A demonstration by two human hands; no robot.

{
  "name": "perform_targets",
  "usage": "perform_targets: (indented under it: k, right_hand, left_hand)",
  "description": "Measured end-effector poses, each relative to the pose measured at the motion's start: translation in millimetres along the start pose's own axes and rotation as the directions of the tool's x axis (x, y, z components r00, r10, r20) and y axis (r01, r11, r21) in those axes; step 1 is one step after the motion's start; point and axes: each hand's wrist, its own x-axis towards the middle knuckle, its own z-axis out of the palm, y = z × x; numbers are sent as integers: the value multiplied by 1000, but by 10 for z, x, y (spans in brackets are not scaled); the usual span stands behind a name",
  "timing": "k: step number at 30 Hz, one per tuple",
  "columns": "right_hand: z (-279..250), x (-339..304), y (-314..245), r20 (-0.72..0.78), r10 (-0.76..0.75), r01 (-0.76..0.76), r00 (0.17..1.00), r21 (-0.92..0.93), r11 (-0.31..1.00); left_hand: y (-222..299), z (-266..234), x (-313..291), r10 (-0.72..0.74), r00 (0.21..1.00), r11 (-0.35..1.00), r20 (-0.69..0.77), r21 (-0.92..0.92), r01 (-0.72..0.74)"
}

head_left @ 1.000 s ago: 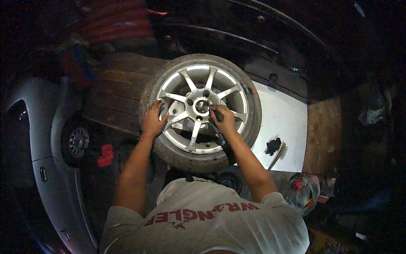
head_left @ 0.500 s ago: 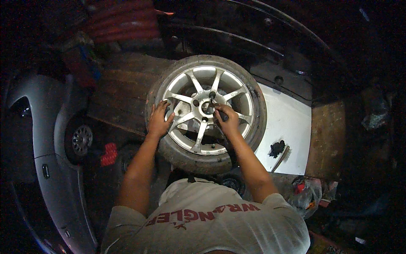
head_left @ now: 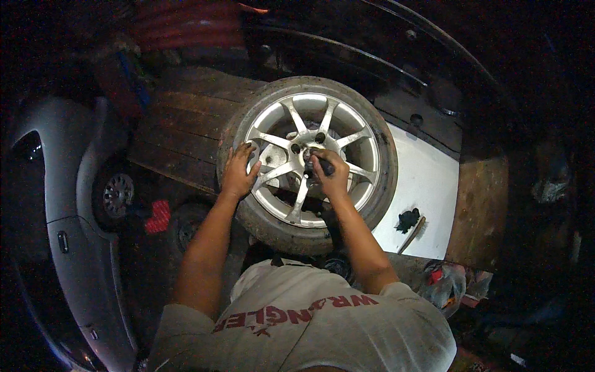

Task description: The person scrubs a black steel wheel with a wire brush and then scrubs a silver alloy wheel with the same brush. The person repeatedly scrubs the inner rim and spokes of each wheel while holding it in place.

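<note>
A car wheel (head_left: 308, 162) with a silver multi-spoke alloy rim and a worn black tyre stands in front of me. My left hand (head_left: 238, 172) lies flat with spread fingers on the left side of the tyre and rim. My right hand (head_left: 328, 173) is closed around a dark tool (head_left: 320, 162) held against the hub at the rim's centre. Bolt holes show around the hub just above my right hand.
A silver car (head_left: 68, 229) with a small wheel stands at the left. Wooden planks (head_left: 180, 133) lie behind the wheel, a white board (head_left: 427, 192) to its right with a black glove and a stick on it. Red hose coils sit at top left.
The view has shifted a little, so the wheel sits slightly more to the right. My left hand stays on the tyre's left edge; my right hand stays at the hub, now gripping lower.
</note>
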Motion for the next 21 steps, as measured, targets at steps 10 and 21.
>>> perform_targets:
  k: [10,21]
  right_hand:
    - [-107,48,223,58,-1,4,998,-41,999]
    - [-25,-113,6,128,70,-51,989,-146,988]
  left_hand:
    - [-8,-7,19,21,1000,1000,-19,-5,-21]
    - [44,-45,14,17,1000,1000,-7,-19,-17]
